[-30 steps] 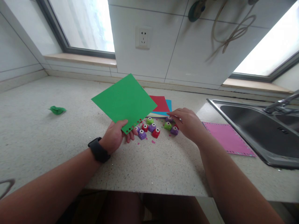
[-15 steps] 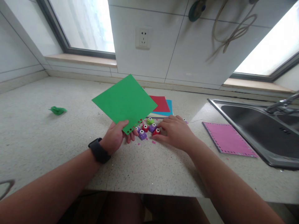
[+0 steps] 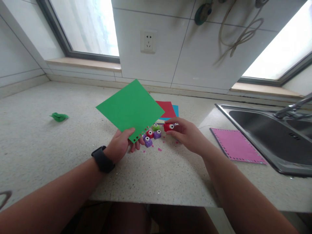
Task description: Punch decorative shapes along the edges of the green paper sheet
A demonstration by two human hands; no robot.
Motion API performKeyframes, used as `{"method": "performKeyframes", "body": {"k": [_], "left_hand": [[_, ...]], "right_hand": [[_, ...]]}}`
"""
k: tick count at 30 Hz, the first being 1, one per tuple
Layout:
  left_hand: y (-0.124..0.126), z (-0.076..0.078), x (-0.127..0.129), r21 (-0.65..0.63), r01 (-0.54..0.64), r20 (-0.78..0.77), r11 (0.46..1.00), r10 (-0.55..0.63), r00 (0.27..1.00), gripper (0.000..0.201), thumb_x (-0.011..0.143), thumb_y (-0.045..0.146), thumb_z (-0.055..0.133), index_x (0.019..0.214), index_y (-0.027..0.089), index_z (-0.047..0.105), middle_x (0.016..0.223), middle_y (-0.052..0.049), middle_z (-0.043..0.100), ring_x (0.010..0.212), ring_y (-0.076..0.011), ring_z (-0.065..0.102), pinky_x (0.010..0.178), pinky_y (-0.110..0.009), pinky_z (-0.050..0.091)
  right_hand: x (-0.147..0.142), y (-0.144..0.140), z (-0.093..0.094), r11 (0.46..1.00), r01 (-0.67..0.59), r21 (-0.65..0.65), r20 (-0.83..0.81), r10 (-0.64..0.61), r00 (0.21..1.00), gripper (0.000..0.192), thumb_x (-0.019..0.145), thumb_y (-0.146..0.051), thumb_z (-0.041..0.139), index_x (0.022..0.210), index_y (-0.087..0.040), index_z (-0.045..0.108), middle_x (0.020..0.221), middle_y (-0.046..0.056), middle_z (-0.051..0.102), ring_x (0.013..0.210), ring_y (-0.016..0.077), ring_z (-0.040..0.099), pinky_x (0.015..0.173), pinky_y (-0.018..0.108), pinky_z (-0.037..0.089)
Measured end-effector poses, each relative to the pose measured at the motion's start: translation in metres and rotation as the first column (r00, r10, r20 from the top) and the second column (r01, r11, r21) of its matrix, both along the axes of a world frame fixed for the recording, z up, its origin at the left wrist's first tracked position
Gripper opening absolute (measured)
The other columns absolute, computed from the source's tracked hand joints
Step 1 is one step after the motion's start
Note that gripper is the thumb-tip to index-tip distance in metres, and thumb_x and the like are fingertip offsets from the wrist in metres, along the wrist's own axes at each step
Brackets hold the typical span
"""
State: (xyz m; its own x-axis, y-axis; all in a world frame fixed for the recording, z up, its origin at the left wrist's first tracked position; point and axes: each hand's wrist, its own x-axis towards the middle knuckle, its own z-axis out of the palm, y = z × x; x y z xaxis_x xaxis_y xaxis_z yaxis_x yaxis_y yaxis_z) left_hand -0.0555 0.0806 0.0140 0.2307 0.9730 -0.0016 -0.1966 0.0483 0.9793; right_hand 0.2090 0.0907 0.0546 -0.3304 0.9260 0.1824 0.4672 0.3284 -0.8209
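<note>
Paper first: my left hand pinches the green sheet by its near corner, thumb on top and fingers under, so the sheet stands tilted off the counter with its punched edge free. A row of small cut-outs runs along that lower right edge, next to my thumb. Holding it at the corner keeps that edge clear of the fingers.

My right hand is closed around a red punch, lifted just off the counter and held near the sheet's punched edge, its white button turned toward me. The grip is snug, thumb below and fingers curled over the top.

On the counter between my hands sit the other punches: a purple punch, a second purple one, a red one and a green punch, all close together, with bits of pink confetti scattered beside them. Behind them lies a stack of red and blue sheets. A pink sheet with a punched border lies by the sink, toward the counter's right end. A crumpled green scrap lies well apart, toward the left end.
</note>
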Motion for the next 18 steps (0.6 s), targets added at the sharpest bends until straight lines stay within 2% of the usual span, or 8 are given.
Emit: {"method": "performKeyframes", "body": {"k": [4,9,14,18], "left_hand": [[0.000,-0.001,-0.001,0.010,0.007,-0.027,1.000,-0.006,1.000,0.040,0.088,0.042,0.051,0.073,0.008,0.065,0.067,-0.016,0.071,0.042,-0.0148,0.056,0.035,-0.024,0.037],[0.000,-0.002,-0.002,0.014,0.028,-0.035,1.000,-0.027,0.999,0.041,0.089,0.043,0.050,0.072,0.008,0.066,0.068,-0.016,0.071,0.041,-0.0145,0.055,0.035,-0.025,0.039],[0.000,-0.005,-0.003,0.018,0.037,-0.039,0.999,-0.036,0.999,0.044,0.091,0.043,0.048,0.071,0.009,0.066,0.068,-0.016,0.071,0.043,-0.0148,0.055,0.036,-0.025,0.039],[0.001,-0.008,-0.005,0.035,0.079,-0.049,0.996,-0.077,0.996,0.047,0.094,0.043,0.046,0.071,0.008,0.068,0.066,-0.014,0.070,0.044,-0.0142,0.055,0.038,-0.025,0.040]], "right_hand": [[-0.007,0.003,-0.009,0.994,-0.085,-0.073,-0.287,0.061,0.956,0.033,0.084,-0.031,0.077,0.115,-0.023,0.067,0.082,0.000,0.065,0.065,0.0118,0.055,0.057,0.028,0.042],[-0.014,0.000,-0.010,0.980,-0.133,-0.145,-0.533,0.036,0.845,0.024,0.093,-0.041,0.069,0.111,-0.025,0.069,0.095,0.003,0.068,0.083,0.0143,0.061,0.077,0.032,0.049],[-0.023,-0.005,-0.006,0.960,-0.086,-0.267,-0.647,-0.112,0.754,0.042,0.079,-0.036,0.084,0.115,-0.027,0.064,0.094,0.001,0.069,0.081,0.0147,0.061,0.079,0.033,0.050],[-0.029,-0.005,-0.008,0.954,-0.102,-0.281,-0.640,-0.107,0.761,0.030,0.076,-0.038,0.084,0.099,-0.021,0.073,0.099,0.004,0.071,0.087,0.0160,0.062,0.084,0.034,0.049]]}}
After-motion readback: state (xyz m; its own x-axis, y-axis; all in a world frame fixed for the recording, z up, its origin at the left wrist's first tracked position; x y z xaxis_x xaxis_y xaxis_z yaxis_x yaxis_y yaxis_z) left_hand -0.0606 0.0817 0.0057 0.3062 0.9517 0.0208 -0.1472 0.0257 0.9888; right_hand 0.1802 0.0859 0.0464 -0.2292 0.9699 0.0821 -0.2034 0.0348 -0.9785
